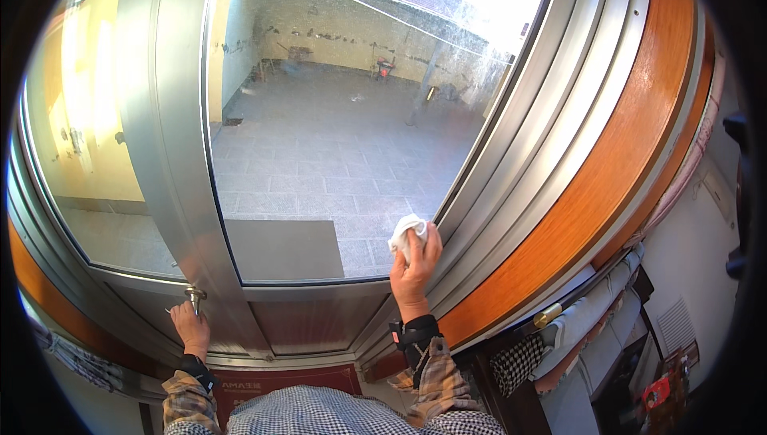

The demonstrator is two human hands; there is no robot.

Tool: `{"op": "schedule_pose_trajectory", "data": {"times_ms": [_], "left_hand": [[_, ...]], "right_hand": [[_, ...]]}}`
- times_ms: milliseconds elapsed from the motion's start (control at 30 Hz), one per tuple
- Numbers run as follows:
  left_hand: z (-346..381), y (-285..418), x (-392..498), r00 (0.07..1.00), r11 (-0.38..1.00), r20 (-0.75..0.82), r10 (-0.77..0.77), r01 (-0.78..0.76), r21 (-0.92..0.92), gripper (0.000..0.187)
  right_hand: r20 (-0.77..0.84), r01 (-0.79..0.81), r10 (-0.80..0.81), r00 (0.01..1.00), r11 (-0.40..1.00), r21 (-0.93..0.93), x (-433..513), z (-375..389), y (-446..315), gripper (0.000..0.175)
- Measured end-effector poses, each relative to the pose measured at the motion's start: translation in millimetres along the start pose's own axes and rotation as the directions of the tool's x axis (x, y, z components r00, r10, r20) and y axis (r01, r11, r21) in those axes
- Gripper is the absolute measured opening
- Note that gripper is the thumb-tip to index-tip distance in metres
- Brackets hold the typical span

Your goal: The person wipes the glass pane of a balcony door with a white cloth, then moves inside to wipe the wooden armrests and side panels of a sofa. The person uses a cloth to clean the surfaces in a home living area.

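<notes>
My right hand (414, 273) presses a crumpled white cloth (407, 237) against the glass pane (371, 165) of a metal-framed door, close to the pane's lower right corner. To the left, my left hand (190, 327) is wrapped around the door's metal lever handle (195, 294), partly hiding it. Streaks and hazy smears show on the upper right part of the glass. Below the pane sits a solid metal panel (317, 321).
Orange-brown wooden trim (599, 195) borders the frame on the right. A dark red doormat (287, 382) lies at my feet. At lower right are a curtain rod (548, 314) and folded fabric (575, 333). Beyond the glass, a paved courtyard (299, 159) ends at a yellowish wall (335, 39).
</notes>
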State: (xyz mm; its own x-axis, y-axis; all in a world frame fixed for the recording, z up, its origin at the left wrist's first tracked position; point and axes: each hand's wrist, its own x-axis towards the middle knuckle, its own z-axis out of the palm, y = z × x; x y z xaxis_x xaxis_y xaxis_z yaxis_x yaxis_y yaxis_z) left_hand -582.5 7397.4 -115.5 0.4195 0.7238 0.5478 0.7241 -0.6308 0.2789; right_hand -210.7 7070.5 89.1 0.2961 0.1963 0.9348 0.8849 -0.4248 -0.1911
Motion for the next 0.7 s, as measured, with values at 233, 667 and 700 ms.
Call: {"op": "schedule_pose_trajectory", "data": {"times_ms": [233,667,700], "left_hand": [[3.4,0.0,0.7,0.999,1.000,-0.024,0.029,-0.029,0.001,0.026],[-1.0,3.0,2.0,1.000,1.000,0.010,-0.025,0.025,0.002,0.025],[-1.4,3.4,2.8,0.999,0.999,0.028,-0.041,0.041,0.017,0.025]], "right_hand": [[-0.206,0.058,-0.113,0.972,0.965,-0.257,156.5,-29.6,34.8,0.050],[-0.131,-0.667,0.669,0.732,0.742,0.062,-93.8,82.0,-1.4,0.059],[-0.111,-0.723,0.756,0.645,0.651,0.230,-80.3,83.3,-8.0,0.060]]}}
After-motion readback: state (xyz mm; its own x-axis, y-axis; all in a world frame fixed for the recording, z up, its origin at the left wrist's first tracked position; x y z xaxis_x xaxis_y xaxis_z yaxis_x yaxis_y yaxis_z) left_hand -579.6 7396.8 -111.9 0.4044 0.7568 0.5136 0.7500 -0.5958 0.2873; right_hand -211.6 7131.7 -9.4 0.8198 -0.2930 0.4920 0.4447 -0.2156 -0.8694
